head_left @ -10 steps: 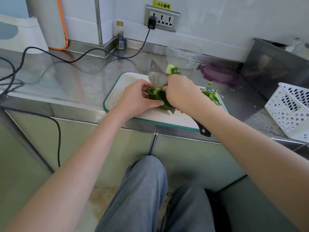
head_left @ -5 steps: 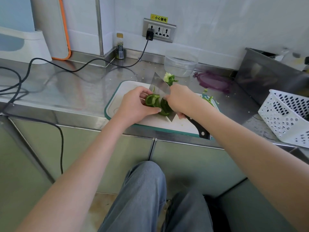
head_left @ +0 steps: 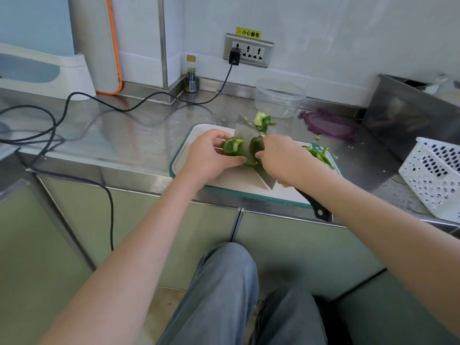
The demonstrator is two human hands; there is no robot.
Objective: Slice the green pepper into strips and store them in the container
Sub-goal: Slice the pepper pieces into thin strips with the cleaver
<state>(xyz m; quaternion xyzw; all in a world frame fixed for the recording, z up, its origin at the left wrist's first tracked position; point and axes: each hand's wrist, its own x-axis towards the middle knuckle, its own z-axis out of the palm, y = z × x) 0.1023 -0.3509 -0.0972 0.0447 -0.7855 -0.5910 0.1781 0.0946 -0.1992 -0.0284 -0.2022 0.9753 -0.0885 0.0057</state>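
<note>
Left hand (head_left: 207,155) gripping pepper (head_left: 232,148) beside knife (head_left: 245,135).

Along the back of my steel counter (head_left: 104,135) a black cable (head_left: 139,105) snakes from a plug (head_left: 234,57) in the wall socket (head_left: 249,53), which has a yellow warning label (head_left: 248,33) just above it. A small dark bottle (head_left: 191,74) with a yellow cap stands in the corner by the wall. To my far left sits a white appliance (head_left: 44,70), beside a grey cylinder with an orange edge (head_left: 113,46). On my right a white perforated basket (head_left: 434,175) rests near the counter's edge, with a steel box (head_left: 403,115) behind it. Below me are pale green cabinet doors (head_left: 154,225) and my grey trousers (head_left: 224,295).
</note>
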